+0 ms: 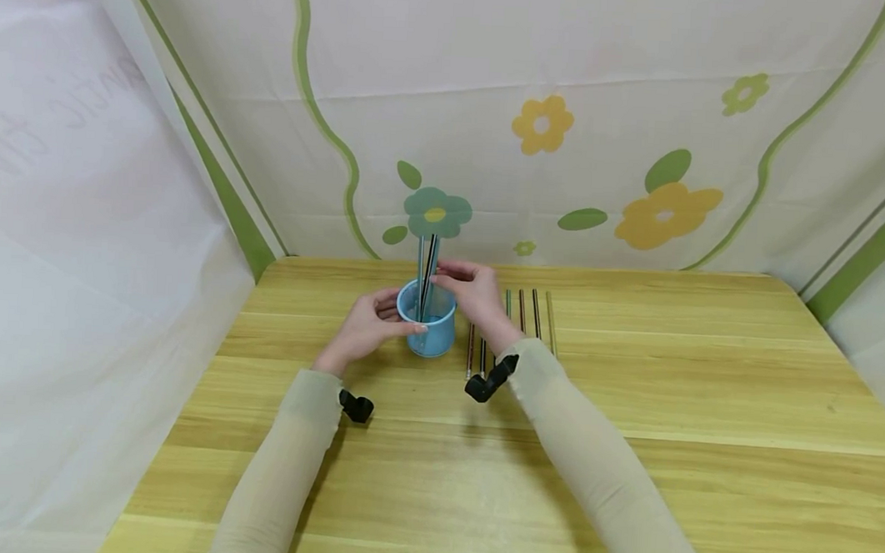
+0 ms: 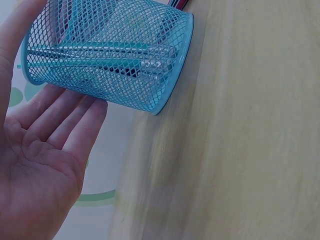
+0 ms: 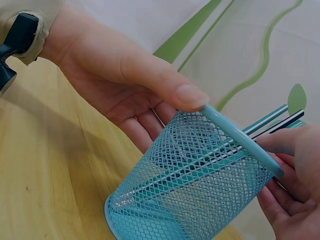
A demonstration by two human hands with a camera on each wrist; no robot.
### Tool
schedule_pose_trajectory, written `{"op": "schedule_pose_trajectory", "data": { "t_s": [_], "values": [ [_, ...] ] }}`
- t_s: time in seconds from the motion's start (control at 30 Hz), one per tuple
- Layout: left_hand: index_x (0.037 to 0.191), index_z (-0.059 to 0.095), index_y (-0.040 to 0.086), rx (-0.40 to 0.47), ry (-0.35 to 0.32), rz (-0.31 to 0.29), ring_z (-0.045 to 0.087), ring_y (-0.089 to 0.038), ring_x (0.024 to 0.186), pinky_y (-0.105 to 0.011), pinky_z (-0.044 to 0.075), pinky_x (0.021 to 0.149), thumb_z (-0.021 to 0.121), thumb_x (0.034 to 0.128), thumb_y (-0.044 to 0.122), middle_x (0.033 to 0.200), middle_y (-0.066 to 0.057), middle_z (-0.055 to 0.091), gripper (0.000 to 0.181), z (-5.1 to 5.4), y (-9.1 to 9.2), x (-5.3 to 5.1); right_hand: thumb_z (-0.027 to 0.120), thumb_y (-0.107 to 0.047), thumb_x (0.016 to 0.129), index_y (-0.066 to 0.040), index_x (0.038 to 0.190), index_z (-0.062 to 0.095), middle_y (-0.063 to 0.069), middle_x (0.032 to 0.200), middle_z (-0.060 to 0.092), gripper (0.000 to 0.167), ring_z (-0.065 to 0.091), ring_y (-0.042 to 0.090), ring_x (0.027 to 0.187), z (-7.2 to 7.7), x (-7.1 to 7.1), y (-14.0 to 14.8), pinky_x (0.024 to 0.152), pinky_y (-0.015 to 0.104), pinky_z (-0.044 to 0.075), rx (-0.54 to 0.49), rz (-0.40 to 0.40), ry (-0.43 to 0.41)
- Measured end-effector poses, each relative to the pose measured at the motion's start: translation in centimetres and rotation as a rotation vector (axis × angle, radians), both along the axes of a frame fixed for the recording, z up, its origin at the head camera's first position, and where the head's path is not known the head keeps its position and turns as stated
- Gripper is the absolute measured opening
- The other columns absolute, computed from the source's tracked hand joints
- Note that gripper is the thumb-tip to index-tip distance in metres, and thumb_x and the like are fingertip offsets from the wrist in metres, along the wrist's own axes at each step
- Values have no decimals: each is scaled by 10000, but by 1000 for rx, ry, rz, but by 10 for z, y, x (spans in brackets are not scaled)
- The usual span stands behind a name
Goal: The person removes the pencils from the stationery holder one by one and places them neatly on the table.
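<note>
A light-blue mesh cup (image 1: 433,341) stands on the table, with several teal and black pencils (image 1: 426,263) leaning inside it. My left hand (image 1: 365,329) holds the cup from the left, thumb at the near side by the rim and fingers round the far side. In the left wrist view, those fingers (image 2: 60,117) lie against the mesh (image 2: 110,55). My right hand (image 1: 477,297) is at the right of the rim, its thumb and fingers pinching at the pencils. The right wrist view shows this hand (image 3: 295,180) beside the pencil tops (image 3: 280,120); its exact grip is partly hidden.
Several dark, green and tan pencils (image 1: 537,311) lie side by side on the wooden table (image 1: 669,389) right of the cup, partly covered by my right hand and wrist. A flowered curtain (image 1: 478,161) hangs behind the table's far edge.
</note>
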State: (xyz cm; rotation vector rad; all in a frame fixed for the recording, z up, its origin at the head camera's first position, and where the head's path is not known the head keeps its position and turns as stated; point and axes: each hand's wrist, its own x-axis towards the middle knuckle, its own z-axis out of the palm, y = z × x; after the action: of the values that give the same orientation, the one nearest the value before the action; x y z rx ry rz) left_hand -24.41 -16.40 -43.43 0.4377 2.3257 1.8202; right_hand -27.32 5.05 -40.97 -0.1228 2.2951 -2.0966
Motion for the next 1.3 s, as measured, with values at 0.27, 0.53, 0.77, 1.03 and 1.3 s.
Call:
{"op": "schedule_pose_trajectory", "data": {
  "t_s": [0.27,0.53,0.77,1.03,1.3],
  "values": [
    [1410,572,46,9,-22,-3,622,-249,1205,-346,515,1013,896,812,260,1334,-107,633,713,1,0,-2,774,-153,936,-41,1272,708,45,1119,738,360,668,190,1071,3,-2,0,964,374,536,-31,6,7],
    [1405,577,50,2,-17,1,623,-244,1201,-346,517,1010,894,814,246,1329,-98,636,698,2,0,-1,771,-144,938,-33,1265,708,47,1106,739,352,669,196,1062,2,-2,-1,970,403,534,-30,3,5],
    [1417,571,54,9,-21,-5,622,-240,1203,-344,516,1011,885,825,222,1334,-98,634,691,3,0,-1,764,-99,935,-30,1226,725,73,1096,737,302,673,213,1052,2,-2,0,996,445,524,-75,-7,10],
    [1411,573,46,11,-21,-5,625,-241,1197,-351,519,1008,885,825,215,1326,-104,638,685,2,0,-1,773,-108,930,-56,1190,747,65,1091,737,266,674,204,1046,4,-1,1,986,423,533,-81,-23,18],
    [1414,561,15,13,-9,-12,621,-256,1203,-347,516,1012,889,820,217,1330,-123,634,708,1,0,-1,788,-167,925,-89,1177,754,30,1084,736,266,664,174,1042,6,1,5,935,325,547,-52,-37,48]
  ]
}}
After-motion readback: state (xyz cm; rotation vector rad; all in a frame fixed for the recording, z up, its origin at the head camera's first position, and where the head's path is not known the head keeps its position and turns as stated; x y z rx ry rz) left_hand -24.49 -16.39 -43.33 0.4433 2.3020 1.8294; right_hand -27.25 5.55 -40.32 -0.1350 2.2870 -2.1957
